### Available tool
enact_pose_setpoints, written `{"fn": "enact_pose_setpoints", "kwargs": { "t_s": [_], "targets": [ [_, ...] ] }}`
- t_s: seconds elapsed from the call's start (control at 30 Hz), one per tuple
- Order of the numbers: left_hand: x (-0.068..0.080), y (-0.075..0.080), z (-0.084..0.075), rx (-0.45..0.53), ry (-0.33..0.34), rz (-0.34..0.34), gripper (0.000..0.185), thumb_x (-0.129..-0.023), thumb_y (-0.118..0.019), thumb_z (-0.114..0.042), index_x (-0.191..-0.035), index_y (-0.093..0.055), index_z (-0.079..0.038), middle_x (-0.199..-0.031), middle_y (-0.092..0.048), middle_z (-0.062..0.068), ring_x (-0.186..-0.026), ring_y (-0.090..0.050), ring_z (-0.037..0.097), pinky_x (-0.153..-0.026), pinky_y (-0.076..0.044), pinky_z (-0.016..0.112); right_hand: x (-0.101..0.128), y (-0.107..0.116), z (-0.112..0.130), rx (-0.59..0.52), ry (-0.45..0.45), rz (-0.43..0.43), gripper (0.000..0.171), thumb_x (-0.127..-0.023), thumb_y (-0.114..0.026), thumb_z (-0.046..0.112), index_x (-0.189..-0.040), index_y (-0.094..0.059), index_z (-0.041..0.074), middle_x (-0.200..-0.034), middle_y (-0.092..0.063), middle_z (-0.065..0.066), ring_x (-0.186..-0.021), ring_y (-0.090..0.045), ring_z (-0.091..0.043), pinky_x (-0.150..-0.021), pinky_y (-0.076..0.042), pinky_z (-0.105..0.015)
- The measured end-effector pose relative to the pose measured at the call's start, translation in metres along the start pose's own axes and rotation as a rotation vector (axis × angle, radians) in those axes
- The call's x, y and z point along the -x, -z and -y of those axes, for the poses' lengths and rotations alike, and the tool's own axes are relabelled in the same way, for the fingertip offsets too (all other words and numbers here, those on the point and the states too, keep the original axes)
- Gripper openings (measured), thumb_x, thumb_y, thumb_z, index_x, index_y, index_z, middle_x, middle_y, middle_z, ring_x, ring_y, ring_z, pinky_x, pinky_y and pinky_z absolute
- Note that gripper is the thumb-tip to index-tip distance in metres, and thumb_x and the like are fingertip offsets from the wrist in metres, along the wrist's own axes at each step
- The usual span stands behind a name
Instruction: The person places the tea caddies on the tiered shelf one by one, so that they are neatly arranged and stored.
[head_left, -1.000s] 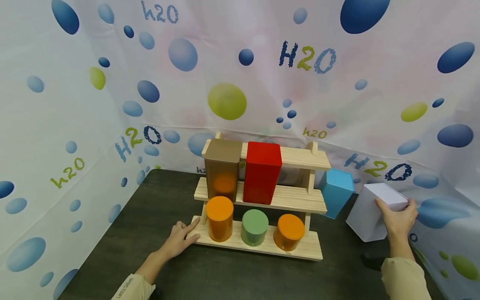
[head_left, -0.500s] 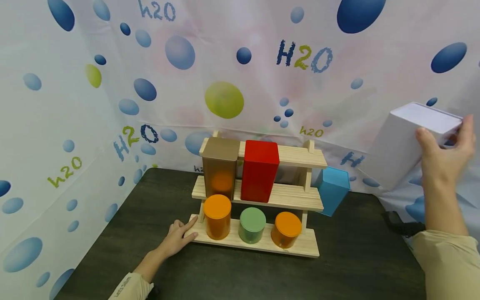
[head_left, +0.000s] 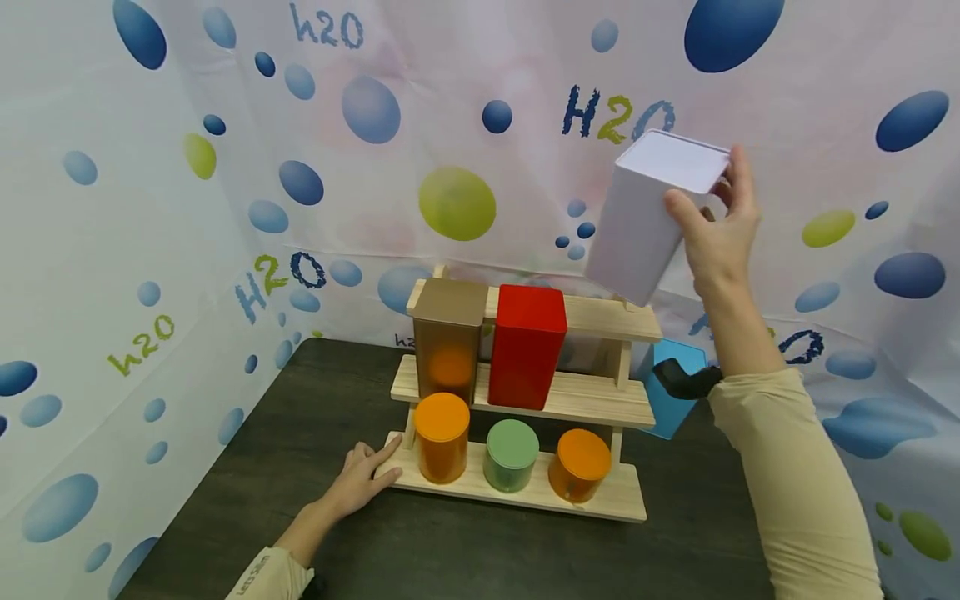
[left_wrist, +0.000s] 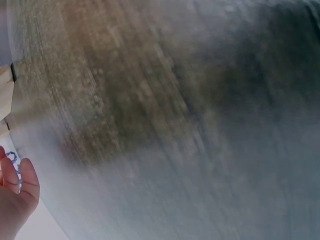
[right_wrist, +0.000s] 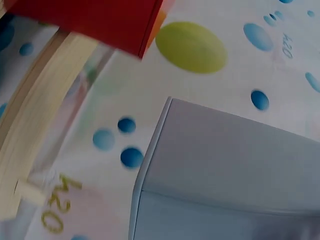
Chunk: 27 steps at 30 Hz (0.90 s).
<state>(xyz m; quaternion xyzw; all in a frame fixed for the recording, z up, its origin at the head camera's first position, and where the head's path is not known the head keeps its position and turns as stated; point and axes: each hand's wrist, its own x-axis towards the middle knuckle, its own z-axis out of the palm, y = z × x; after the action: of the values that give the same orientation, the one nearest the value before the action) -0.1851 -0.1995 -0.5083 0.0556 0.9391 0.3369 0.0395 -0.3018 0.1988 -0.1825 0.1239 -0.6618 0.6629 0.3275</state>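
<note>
Right hand (head_left: pixel 716 237) grips white tin (head_left: pixel 651 218), tilted, above wooden rack (head_left: pixel 592 315); my left hand (head_left: pixel 362 479), fingers relaxed, rests against rack's bottom shelf.

Wooden three-tier rack (head_left: pixel 592 400) at frame centre on a dark table (head_left: pixel 300 433). Middle tier: brown tin (head_left: pixel 447 337), red tin (head_left: pixel 527 346); bottom tier: orange canister (head_left: pixel 441 437), green canister (head_left: pixel 510 455), second orange canister (head_left: pixel 578 465). Blue tin (head_left: pixel 667 400) just right of the rack; bubble-print backdrop (head_left: pixel 450 200) behind.
</note>
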Motion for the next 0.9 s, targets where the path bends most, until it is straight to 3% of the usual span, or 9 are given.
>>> {"fn": "enact_pose_setpoints", "kwargs": {
  "t_s": [0.23, 0.5, 0.67, 0.9],
  "targets": [
    [0.001, 0.000, -0.001, 0.019, 0.014, 0.001, 0.057, -0.089, -0.061, -0.030, -0.140, -0.043, -0.011, -0.085, -0.032, 0.006, -0.079, -0.026, 0.021, -0.068, -0.023, 0.031, -0.006, -0.056, -0.015, 0.000, -0.015, 0.104, 0.082, -0.079, -0.069, 0.009, -0.148, -0.025, 0.013, -0.141, -0.039, -0.006, -0.119, -0.038, -0.014, -0.107, -0.033, -0.034],
    [0.001, -0.002, -0.001, 0.035, 0.019, -0.004, 0.057, -0.088, -0.062, -0.030, -0.139, -0.045, -0.012, -0.085, -0.031, 0.006, -0.080, -0.027, 0.021, -0.068, -0.023, 0.031, -0.002, -0.100, -0.025, -0.038, -0.020, 0.243, 0.079, -0.080, -0.069, 0.005, -0.147, -0.026, 0.010, -0.144, -0.034, -0.007, -0.120, -0.034, -0.019, -0.105, -0.035, -0.038],
    [0.001, -0.006, 0.000, 0.050, 0.018, -0.005, 0.057, -0.088, -0.062, -0.031, -0.140, -0.045, -0.013, -0.084, -0.031, 0.005, -0.080, -0.026, 0.020, -0.068, -0.022, 0.031, -0.001, -0.108, -0.033, -0.050, -0.015, 0.256, 0.076, -0.081, -0.068, 0.005, -0.146, -0.029, 0.009, -0.142, -0.036, -0.008, -0.118, -0.034, -0.018, -0.103, -0.037, -0.039],
    [0.001, -0.004, 0.001, 0.055, 0.014, -0.014, 0.057, -0.088, -0.062, -0.032, -0.139, -0.045, -0.013, -0.084, -0.029, 0.004, -0.080, -0.025, 0.021, -0.068, -0.022, 0.031, -0.011, -0.096, -0.048, -0.064, -0.002, 0.193, 0.071, -0.081, -0.067, 0.003, -0.143, -0.033, 0.008, -0.140, -0.036, -0.007, -0.115, -0.035, -0.014, -0.103, -0.033, -0.036]
  ]
}}
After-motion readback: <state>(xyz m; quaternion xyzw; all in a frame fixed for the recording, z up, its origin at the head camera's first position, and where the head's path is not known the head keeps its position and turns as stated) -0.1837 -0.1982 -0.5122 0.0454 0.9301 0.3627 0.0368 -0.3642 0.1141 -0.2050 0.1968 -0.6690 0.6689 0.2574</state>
